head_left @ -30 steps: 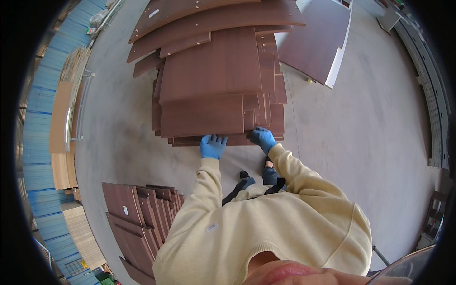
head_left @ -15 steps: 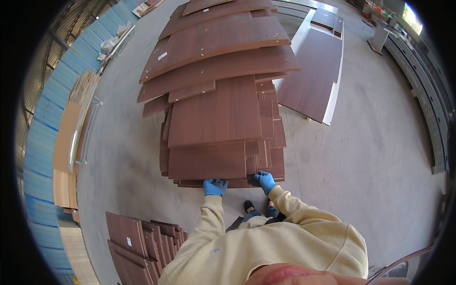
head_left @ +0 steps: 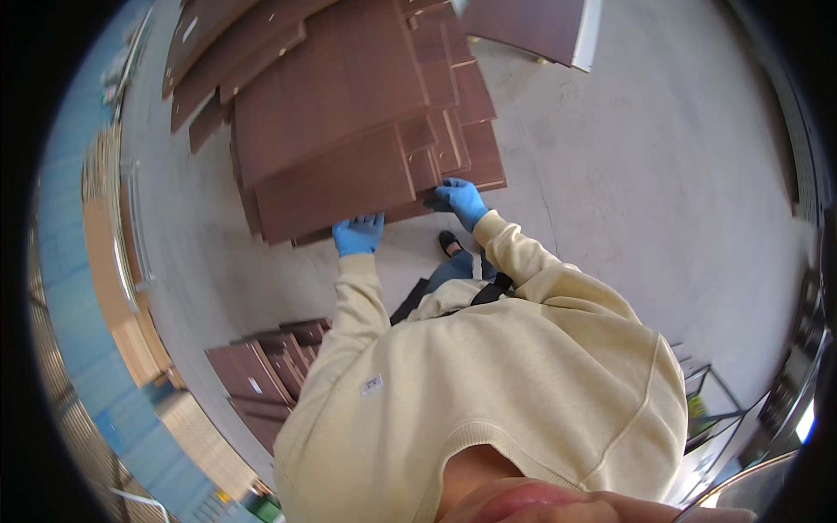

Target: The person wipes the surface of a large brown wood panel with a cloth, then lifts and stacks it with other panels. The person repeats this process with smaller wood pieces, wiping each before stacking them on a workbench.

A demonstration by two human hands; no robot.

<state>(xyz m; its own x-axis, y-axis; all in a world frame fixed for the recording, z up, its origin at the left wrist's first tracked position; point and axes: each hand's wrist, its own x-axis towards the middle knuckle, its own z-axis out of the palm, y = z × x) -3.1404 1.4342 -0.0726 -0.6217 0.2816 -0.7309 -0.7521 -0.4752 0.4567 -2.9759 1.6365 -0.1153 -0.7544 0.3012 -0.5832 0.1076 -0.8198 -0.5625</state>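
Note:
A tall pile of dark brown wood-grain boards [head_left: 336, 91] stands before me, its layers of different sizes jutting out unevenly. At its near side, my left hand [head_left: 357, 236], in a blue glove, has its fingers curled on the front edge of a wide brown board [head_left: 336, 187]. My right hand [head_left: 464, 202], gloved alike with darker fingertips, grips at the front edge of a narrow brown board [head_left: 425, 171] just to the right. The undersides of both boards are hidden, so how far the fingers reach beneath cannot be seen.
More brown boards [head_left: 248, 370] stand on edge at my lower left. Another brown panel [head_left: 523, 26] lies on a pale support at the far right. Lighter boards [head_left: 118, 261] lean along the blue wall [head_left: 70, 235]. A black metal frame [head_left: 715, 401] is behind me on the right.
My view has tilted downward and turned, so the pile appears higher and slanted. Both hands remain at the pile's near edge; the boards look unmoved.

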